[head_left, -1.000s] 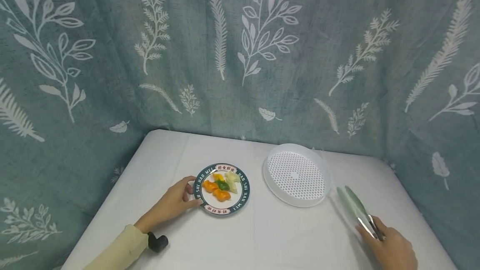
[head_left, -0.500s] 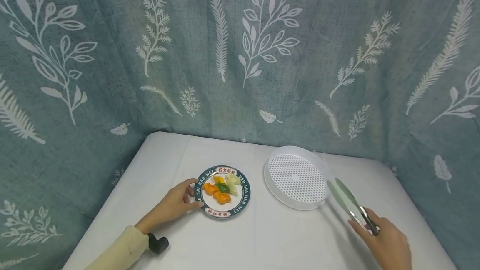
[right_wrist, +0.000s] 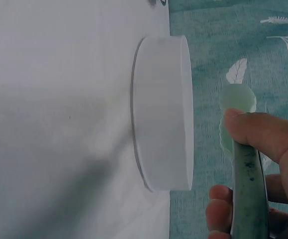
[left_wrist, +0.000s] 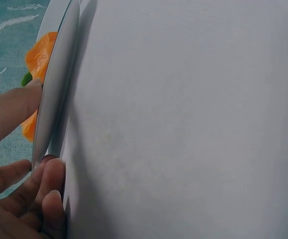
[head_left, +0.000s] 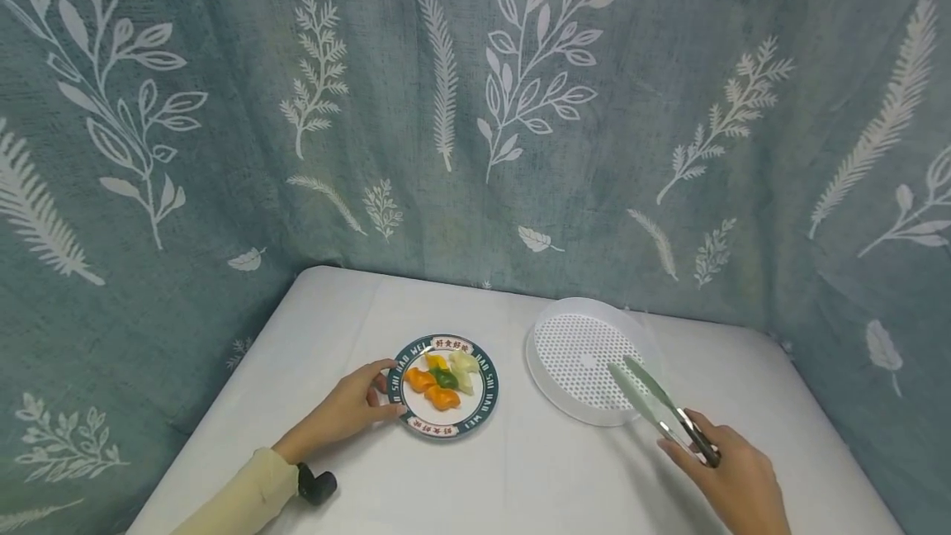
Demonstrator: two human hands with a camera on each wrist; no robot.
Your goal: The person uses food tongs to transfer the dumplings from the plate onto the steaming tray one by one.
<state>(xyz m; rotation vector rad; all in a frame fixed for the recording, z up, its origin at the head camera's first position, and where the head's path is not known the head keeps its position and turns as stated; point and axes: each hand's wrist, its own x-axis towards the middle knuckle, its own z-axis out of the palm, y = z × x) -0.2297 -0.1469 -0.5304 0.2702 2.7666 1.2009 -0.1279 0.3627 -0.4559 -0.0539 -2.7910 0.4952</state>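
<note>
White surface (head_left: pixel 550 485): left fingers (left_wrist: pixel 14 109) pinch the plate (head_left: pixel 487 386), right fingers (right_wrist: pixel 263 130) grip tongs (head_left: pixel 632 391), now swung nearer the sieve (head_left: pixel 568 341) and food (head_left: pixel 444 378)

White table (head_left: pixel 550 477), closed in behind and at both sides by a teal leaf-print curtain (head_left: pixel 386 89): I read a screened-off booth. A plate (head_left: pixel 488 386), holed tray (head_left: pixel 572 357) and my tongs (head_left: pixel 654 389) suggest kitchenware; home or studio, I can't tell.

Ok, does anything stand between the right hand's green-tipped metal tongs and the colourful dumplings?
Yes: the round white perforated plastic tray lies across the direct line to the dumplings, but the tongs appear held above it.
</note>
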